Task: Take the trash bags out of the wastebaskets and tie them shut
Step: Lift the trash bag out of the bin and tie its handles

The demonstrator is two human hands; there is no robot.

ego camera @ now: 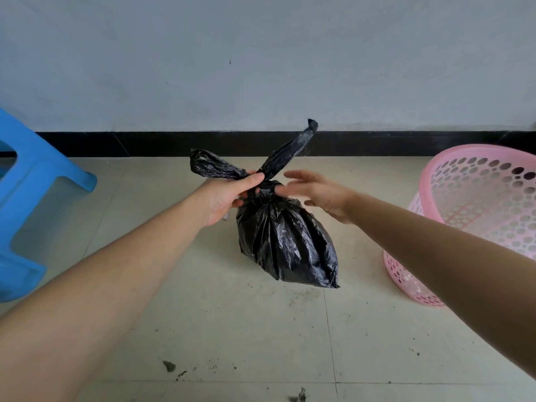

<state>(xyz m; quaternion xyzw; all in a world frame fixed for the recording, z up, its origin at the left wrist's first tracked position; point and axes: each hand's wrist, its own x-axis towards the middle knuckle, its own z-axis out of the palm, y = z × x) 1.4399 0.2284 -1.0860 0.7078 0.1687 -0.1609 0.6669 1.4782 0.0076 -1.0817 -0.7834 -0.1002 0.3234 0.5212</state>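
The bag (287,245) is black, thin and crinkled, gathered into tight pleats at the neck. It sits on the floor (232,329) about midway between the stool and the basket, in front of the baseboard (145,143). Its body bulges low and leans toward the basket side, and its long axis runs from the knot down and to the right. Whether its weight is on the tiles or on the hand, I cannot tell.

The knot (265,185) is at the top, and two tails spring from it. The left tail (211,166) is a short loop lying out sideways. The right tail (290,152) is a longer twisted strip standing up and away toward the wall.

The left hand (229,198) grips the bag just at the knot, at the root of the left tail, with the thumb on top and the fingers curled beneath. The right hand (319,192) is spread, blurred and holds nothing. Its fingertips are just beside the knot on the right, and contact is not clear. The free right tail lies up and ahead of that hand, so it seems the nearer hand for any further tightening.

The knot looks closed, so this bag seems nearly done.

A pink basket (424,198) lies tipped near the floor's right edge with no bag in it. A blue stool (32,169) stands at the left edge. Dark debris (169,366) is scattered on the near tiles.
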